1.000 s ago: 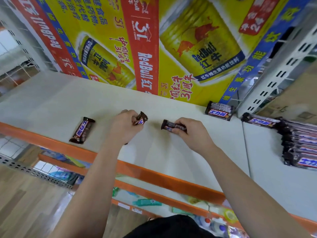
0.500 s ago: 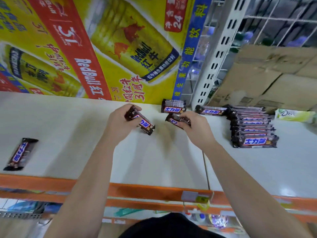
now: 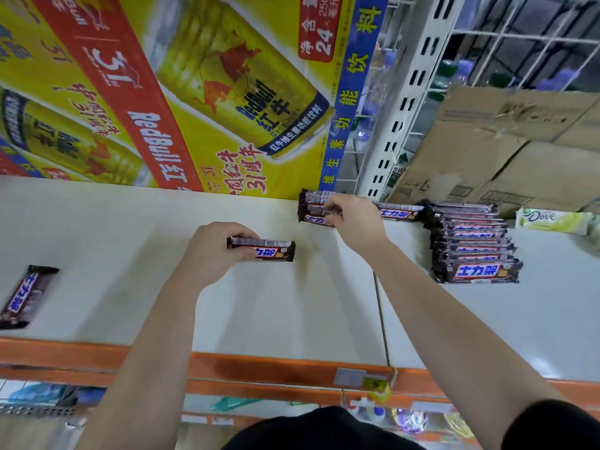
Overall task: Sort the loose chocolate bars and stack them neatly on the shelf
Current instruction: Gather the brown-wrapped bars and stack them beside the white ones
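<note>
Overhead, a white shelf point(image 3: 292, 306) with an orange front lip carries glossy brown chocolate bars in crinkle-ended wrappers. At right of frame a neat stack of bars point(image 3: 472, 245) steps toward the camera, with a pale green Dove packet point(image 3: 553, 219) just beside it at the far right. One loose bar point(image 3: 24, 295) lies alone at the left edge, well apart from the rest. Upper left, a yellow-and-red drinks carton point(image 3: 168, 92) stands at the back of the shelf; brown corrugated boxes point(image 3: 506, 157) fill the upper right. The left hand point(image 3: 212, 254), forearm reaching up from the lower left, grips a bar point(image 3: 264, 250) held level at centre frame. The right hand point(image 3: 352, 219) closes on another bar point(image 3: 316, 211) over a small pile point(image 3: 313, 219) by the carton's lower corner.
</note>
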`<state>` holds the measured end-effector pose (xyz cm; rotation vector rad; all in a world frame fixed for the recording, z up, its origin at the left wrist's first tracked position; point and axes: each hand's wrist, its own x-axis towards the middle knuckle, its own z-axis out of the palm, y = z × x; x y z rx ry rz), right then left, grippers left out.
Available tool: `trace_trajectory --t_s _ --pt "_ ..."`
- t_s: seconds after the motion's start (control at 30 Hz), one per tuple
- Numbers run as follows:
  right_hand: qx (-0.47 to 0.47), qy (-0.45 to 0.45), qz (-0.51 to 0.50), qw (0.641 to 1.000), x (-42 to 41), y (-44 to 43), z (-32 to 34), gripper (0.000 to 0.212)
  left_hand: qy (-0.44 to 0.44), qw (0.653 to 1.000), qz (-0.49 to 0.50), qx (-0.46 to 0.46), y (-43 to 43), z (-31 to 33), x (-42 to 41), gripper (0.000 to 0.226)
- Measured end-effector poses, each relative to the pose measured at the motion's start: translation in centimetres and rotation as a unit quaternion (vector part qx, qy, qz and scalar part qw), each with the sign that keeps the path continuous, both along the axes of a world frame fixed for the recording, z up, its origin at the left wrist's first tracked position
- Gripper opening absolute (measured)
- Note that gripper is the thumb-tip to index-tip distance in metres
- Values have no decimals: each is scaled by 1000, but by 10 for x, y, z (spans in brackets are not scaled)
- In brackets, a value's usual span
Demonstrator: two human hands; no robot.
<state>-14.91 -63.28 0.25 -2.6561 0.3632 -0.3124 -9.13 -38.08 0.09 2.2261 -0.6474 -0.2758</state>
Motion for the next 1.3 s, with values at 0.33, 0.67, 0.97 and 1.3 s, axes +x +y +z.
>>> trace_trajectory --t_s 0.33,0.67,0.97,1.3 --pt "-53 -30 -4 998 17 -3 -14 19 -7 1000 16 18 5 0 -5 16" --pt "-53 -86 -5 995 5 -8 -13 23 -14 999 27 16 -5 6 -12 17" --pt "-10 -46 21 999 -93 -42 -12 14 -82 996 10 26 -88 9 -27 21" --pt "-44 -15 101 994 -153 -59 -27 21 -150 987 -55 14 -214 -3 -44 20"
